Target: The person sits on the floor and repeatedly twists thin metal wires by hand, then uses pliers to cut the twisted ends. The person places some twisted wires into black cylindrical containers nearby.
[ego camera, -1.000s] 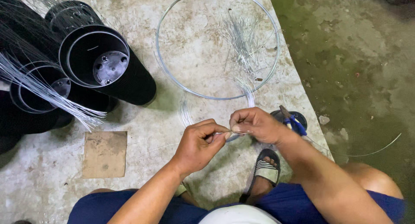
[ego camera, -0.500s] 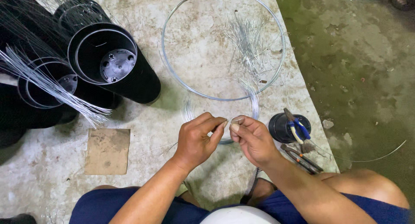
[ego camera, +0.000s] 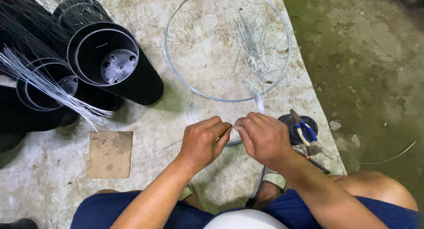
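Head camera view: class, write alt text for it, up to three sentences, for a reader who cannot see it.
Seen from above, the left hand and right hand pinch thin wire together at the near edge of a large wire ring lying on a concrete slab. Black plastic pots with a bundle of straight wires sit to the left; pliers stand in a small black pot on the right.

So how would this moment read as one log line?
left hand: pinching wire ring | right hand: pinching same spot | pliers: unused in cup

Bare forearms, blue shorts point(ego camera: 110, 213), white shirt point(ego camera: 240, 220), grey sandal point(ego camera: 274, 180)
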